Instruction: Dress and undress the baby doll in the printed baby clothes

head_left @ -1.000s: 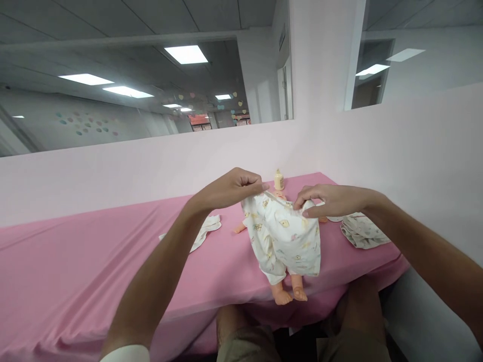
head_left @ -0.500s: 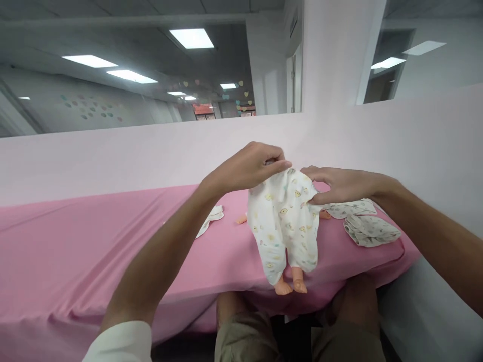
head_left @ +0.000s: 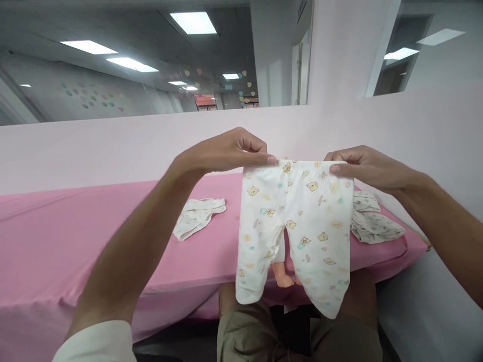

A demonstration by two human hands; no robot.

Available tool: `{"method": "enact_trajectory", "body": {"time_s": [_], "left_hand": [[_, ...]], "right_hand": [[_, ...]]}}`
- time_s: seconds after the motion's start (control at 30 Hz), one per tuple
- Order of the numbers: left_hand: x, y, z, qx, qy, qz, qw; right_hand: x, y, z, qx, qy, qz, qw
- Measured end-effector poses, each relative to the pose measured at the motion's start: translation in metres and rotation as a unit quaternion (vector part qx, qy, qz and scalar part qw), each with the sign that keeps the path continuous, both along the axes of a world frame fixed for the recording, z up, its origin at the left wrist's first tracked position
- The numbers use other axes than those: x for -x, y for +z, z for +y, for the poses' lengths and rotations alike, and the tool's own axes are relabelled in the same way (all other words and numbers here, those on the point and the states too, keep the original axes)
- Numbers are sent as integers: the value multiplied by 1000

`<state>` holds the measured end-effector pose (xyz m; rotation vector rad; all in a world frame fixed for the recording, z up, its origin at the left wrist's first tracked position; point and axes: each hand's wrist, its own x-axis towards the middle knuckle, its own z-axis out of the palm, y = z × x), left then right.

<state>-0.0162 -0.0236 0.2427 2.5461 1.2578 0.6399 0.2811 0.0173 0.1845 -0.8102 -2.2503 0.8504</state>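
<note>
White printed pants (head_left: 302,196) hang upright between my hands, front spread out. Left hand (head_left: 236,151) has the waistband pinched at 11 o'clock, thumb against fingers; right hand (head_left: 366,166) pinches it at 1 o'clock. Doll (head_left: 281,275) mostly hidden behind, foot visible between the pant legs, toward 6 o'clock. On the pink sheet (head_left: 151,241): white cloth (head_left: 199,216) at my pants' 9 o'clock, crumpled printed cloth (head_left: 377,229) at 3.

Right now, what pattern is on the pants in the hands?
The pants are white, printed with small yellowish animal figures; the head view shows this best.
</note>
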Motion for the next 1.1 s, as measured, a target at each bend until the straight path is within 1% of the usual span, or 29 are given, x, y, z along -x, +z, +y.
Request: {"method": "enact_trajectory", "body": {"time_s": [0.07, 0.13, 0.2, 0.3, 0.37, 0.47, 0.53, 0.6, 0.7, 0.8, 0.93, 1.03, 1.1], "left_hand": [[1, -2, 4, -12, 34, -22, 999], [-3, -6, 11, -29, 66, -55, 996], [-12, -12, 21, -48, 94, -96, 990], [-31, -23, 37, -55, 129, -156, 978], [-44, -28, 42, -36, 136, -190, 972], [-60, -30, 43, -6, 123, -224, 967], [-67, -31, 40, -18, 113, -229, 967], [-72, -32, 37, -57, 100, -221, 969], [-76, -33, 33, -107, 68, -195, 973], [-76, -35, 31, -123, 47, -180, 975], [-73, -40, 34, -108, 55, -174, 977], [-72, -45, 38, -88, 58, -170, 980], [-72, -45, 40, -95, 58, -172, 979]], "right_hand": [[1, -2, 5, -48, -95, 6, 994], [8, -4, 11, -83, -174, 35, 981], [20, -5, 16, -85, -219, 83, 969], [44, -6, 19, -66, -256, 164, 950], [60, -7, 14, -51, -255, 199, 945], [75, -10, 2, -17, -202, 218, 955], [79, -12, -5, 0, -162, 222, 961], [79, -13, -8, 8, -142, 225, 964], [78, -12, -4, 2, -150, 239, 959], [77, -8, 4, -5, -166, 261, 951], [77, -6, 8, 19, -173, 264, 949], [75, -6, 9, 38, -164, 239, 956], [72, -6, 11, 49, -151, 220, 963]]}}
